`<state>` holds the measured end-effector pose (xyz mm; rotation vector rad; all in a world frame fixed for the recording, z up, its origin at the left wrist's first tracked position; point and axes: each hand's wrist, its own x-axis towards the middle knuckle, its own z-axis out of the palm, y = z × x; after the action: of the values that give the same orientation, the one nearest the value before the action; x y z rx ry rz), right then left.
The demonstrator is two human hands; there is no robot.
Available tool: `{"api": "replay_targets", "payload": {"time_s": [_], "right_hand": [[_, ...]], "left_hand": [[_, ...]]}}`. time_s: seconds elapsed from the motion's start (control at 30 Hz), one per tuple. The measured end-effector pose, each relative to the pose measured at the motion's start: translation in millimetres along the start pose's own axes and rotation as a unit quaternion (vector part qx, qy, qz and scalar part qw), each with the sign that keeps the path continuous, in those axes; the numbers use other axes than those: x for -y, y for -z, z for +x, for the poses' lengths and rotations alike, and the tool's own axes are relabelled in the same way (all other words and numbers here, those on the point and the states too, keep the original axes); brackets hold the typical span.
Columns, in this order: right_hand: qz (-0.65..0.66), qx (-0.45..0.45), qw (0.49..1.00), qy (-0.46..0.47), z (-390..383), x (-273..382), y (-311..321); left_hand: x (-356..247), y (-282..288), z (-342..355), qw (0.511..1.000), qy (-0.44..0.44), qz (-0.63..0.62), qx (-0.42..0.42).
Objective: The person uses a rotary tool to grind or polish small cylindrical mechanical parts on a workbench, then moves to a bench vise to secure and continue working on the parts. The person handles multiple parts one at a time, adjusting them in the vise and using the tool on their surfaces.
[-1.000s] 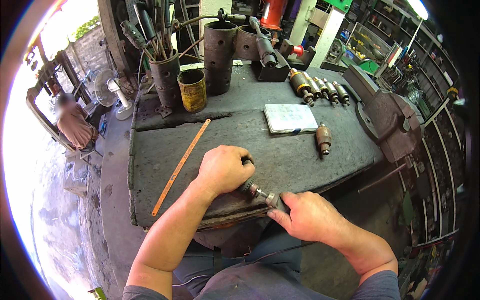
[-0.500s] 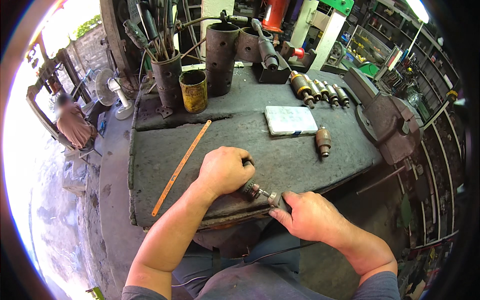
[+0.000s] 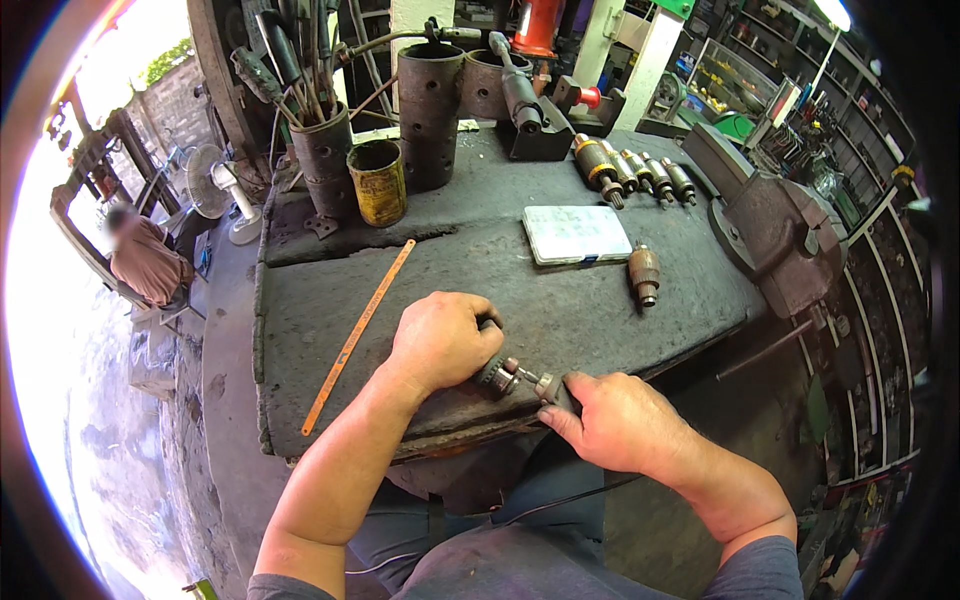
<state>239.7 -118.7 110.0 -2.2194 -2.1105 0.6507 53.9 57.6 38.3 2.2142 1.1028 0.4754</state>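
My left hand [image 3: 442,342] is closed around a dark cylindrical part [image 3: 496,377] at the bench's near edge. This part has a ribbed-looking ring and a shiny metal end; its exact kind is unclear. My right hand [image 3: 628,422] grips a dark piece with a metal collar [image 3: 548,386], thumb along its top. A thin shaft bridges the two held pieces, and most of both is hidden by my fingers. Left of my left hand, an orange hacksaw blade [image 3: 358,338] lies flat on the bench. Beyond my right hand lies a brown motor armature [image 3: 645,277].
A flat white case [image 3: 577,236] lies mid-bench, with several armatures [image 3: 598,165] behind it. A heavy vise [image 3: 775,240] stands at the right. Tool-filled metal cylinders [image 3: 325,165] and a yellow can [image 3: 378,185] line the back left. A person [image 3: 150,255] sits beyond, near a fan [image 3: 212,185].
The whole view has shifted slightly. Both hands keep their grips on the joined pieces, and the metal end by my left hand looks brighter.
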Motion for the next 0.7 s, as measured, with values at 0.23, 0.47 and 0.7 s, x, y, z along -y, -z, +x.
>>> {"api": "replay_targets", "payload": {"time_s": [0.23,0.47,0.7], "right_hand": [[-0.003,-0.011,1.000,0.005,-2.5,0.2,0.7],[0.005,0.024,1.000,0.012,-7.5,3.1,-1.5],[0.015,0.038,0.999,0.009,-9.6,1.3,-5.8]], "left_hand": [[0.9,-1.1,0.9,1.000,-0.003,-0.008,-0.004],[0.5,-0.5,-0.2,1.000,0.003,-0.007,-0.003],[1.2,-1.1,0.0,1.000,0.005,0.001,-0.007]]}}
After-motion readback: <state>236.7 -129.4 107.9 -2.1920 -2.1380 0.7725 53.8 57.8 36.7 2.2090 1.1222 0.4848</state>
